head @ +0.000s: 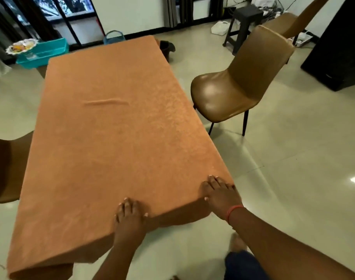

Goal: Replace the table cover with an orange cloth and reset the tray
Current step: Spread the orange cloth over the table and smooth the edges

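Orange cloth spread over the counter, one wrinkle near mid-top.
Pressed flat at the near edge by left hand and right hand at the corner, palms open, gripping nothing.

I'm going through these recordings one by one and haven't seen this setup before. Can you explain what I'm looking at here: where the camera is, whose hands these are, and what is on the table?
There is no machine here. A person wears a wide-angle camera on the head, looking forward and down, so the single picture shows that person's own arms from above. The left hand and right hand both lie flat, palms down, on the near edge of an orange cloth that covers the whole table; nothing is gripped. The right hand sits by the near right corner. The cloth carries one small wrinkle near the middle and nothing else lies on it. A brown chair stands to the right. Far left, off the table, a tray with things on it rests on a turquoise basket.
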Tool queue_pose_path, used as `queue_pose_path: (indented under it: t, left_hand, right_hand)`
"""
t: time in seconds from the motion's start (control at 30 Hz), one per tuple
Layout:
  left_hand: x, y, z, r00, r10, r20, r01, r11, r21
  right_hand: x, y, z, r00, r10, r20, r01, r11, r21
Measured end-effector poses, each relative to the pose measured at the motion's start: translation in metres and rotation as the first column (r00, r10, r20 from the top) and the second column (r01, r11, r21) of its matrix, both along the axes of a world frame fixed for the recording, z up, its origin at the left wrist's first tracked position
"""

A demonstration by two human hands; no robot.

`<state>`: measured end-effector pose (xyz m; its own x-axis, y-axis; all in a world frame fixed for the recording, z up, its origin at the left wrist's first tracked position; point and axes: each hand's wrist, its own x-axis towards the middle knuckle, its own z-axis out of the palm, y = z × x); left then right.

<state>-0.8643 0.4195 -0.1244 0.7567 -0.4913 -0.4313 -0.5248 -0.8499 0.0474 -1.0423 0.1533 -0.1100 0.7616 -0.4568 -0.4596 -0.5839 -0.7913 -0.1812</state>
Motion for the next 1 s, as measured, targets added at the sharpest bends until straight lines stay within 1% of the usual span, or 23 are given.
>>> queue_pose_path:
  t: [0.07, 0.13, 0.23, 0.3, 0.37, 0.43, 0.5, 0.57, 0.6, 0.67, 0.7, 0.73, 0.8, 0.83, 0.87, 0.9, 0.97, 1.0]
  left_hand:
    - [-0.017, -0.044, 0.003, 0.996, -0.086, -0.019, 0.086, 0.996, -0.009]
    - [-0.032, -0.08, 0.004, 0.992, -0.128, -0.017, 0.128, 0.992, -0.002]
    - [-0.056, -0.138, 0.005, 0.995, -0.1, -0.03, 0.1, 0.995, 0.009]
    - [-0.074, -0.168, 0.008, 0.998, -0.041, -0.045, 0.044, 0.997, 0.058]
    - [-0.094, -0.198, 0.007, 0.998, 0.022, -0.058, -0.016, 0.996, 0.09]
    - [-0.11, -0.225, 0.012, 0.994, 0.088, -0.065, -0.079, 0.988, 0.136]
    - [-0.119, -0.243, 0.01, 0.998, 0.056, -0.042, -0.049, 0.986, 0.159]
    - [-0.129, -0.257, 0.003, 0.998, 0.055, -0.04, -0.045, 0.978, 0.203]
    - [-0.133, -0.264, 0.002, 0.999, 0.043, -0.025, -0.036, 0.975, 0.219]
    - [-0.14, -0.277, 0.006, 0.999, -0.046, 0.018, 0.039, 0.96, 0.276]
    - [-0.142, -0.285, 0.011, 0.997, -0.077, 0.013, 0.069, 0.941, 0.33]
    - [-0.143, -0.292, 0.014, 0.994, -0.109, 0.029, 0.092, 0.934, 0.346]
    - [-0.145, -0.302, 0.019, 0.984, -0.177, 0.002, 0.163, 0.907, 0.389]
    - [-0.146, -0.305, 0.02, 0.967, -0.254, 0.02, 0.222, 0.88, 0.421]
    - [-0.144, -0.303, 0.014, 0.96, -0.28, -0.007, 0.25, 0.847, 0.468]
    - [-0.143, -0.306, 0.014, 0.968, -0.252, 0.017, 0.214, 0.854, 0.474]
    - [-0.144, -0.313, 0.01, 0.974, -0.198, 0.107, 0.138, 0.902, 0.408]
    - [-0.144, -0.317, 0.01, 0.988, -0.107, 0.114, 0.056, 0.924, 0.377]
  right_hand:
    - [-0.006, -0.027, -0.002, 1.0, 0.022, 0.02, -0.022, 1.0, 0.007]
    - [-0.01, -0.051, -0.005, 0.998, 0.043, 0.055, -0.045, 0.999, 0.024]
    - [-0.021, -0.091, -0.01, 0.989, 0.078, 0.124, -0.092, 0.99, 0.105]
    - [-0.03, -0.109, -0.013, 0.982, 0.066, 0.179, -0.103, 0.972, 0.211]
    - [-0.046, -0.129, -0.017, 0.982, 0.024, 0.189, -0.1, 0.91, 0.401]
    - [-0.059, -0.145, -0.023, 0.984, 0.003, 0.179, -0.106, 0.815, 0.57]
    - [-0.067, -0.158, -0.029, 0.989, -0.048, 0.137, -0.064, 0.706, 0.705]
    - [-0.072, -0.171, -0.036, 0.992, -0.105, 0.065, 0.014, 0.619, 0.785]
    - [-0.073, -0.175, -0.041, 0.993, -0.116, 0.031, 0.044, 0.596, 0.802]
    - [-0.074, -0.181, -0.048, 0.995, -0.104, -0.007, 0.066, 0.585, 0.809]
    - [-0.073, -0.184, -0.051, 0.995, -0.098, -0.014, 0.069, 0.582, 0.81]
    - [-0.072, -0.186, -0.055, 0.995, -0.1, -0.018, 0.072, 0.574, 0.816]
    - [-0.069, -0.187, -0.06, 0.992, -0.124, -0.013, 0.081, 0.565, 0.821]
    - [-0.068, -0.186, -0.064, 0.991, -0.136, -0.016, 0.09, 0.559, 0.824]
    - [-0.067, -0.184, -0.066, 0.99, -0.139, -0.013, 0.09, 0.561, 0.823]
    - [-0.065, -0.183, -0.068, 0.991, -0.132, -0.006, 0.08, 0.567, 0.82]
    - [-0.064, -0.181, -0.067, 0.993, -0.122, 0.0, 0.07, 0.574, 0.816]
    - [-0.065, -0.182, -0.066, 0.993, -0.117, -0.003, 0.07, 0.568, 0.82]
